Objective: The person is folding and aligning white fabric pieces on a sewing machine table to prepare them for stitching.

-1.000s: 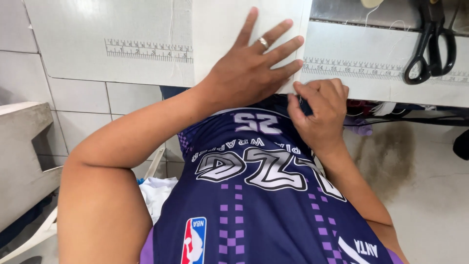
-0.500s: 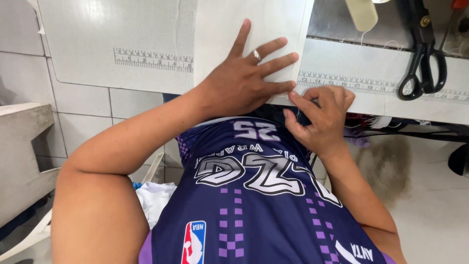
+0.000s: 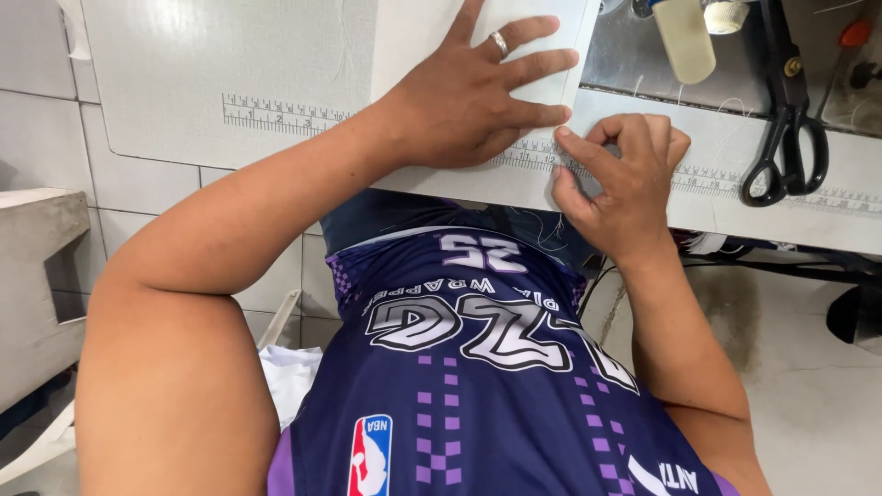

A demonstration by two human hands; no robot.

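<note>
My left hand (image 3: pixel 478 96) lies flat with fingers spread on a white sheet of fabric (image 3: pixel 413 37) that rests on the white sewing table (image 3: pixel 230 64). A ring sits on one finger. My right hand (image 3: pixel 625 179) is at the sheet's near right corner, its thumb and forefinger pinched at the edge, just above the printed ruler strip (image 3: pixel 285 115) along the table's front. A thin thread hangs below the table edge near that hand.
Black scissors (image 3: pixel 785 138) lie on the table to the right. A cream thread spool (image 3: pixel 684 37) and metal machine plate (image 3: pixel 634 55) are at the top right. A grey bench (image 3: pixel 37 276) stands left; tiled floor (image 3: pixel 808 367) lies below.
The view has shifted so the table sits lower in frame. My right hand has moved up from my chest to the sheet's corner at the table edge. My left hand stays flat.
</note>
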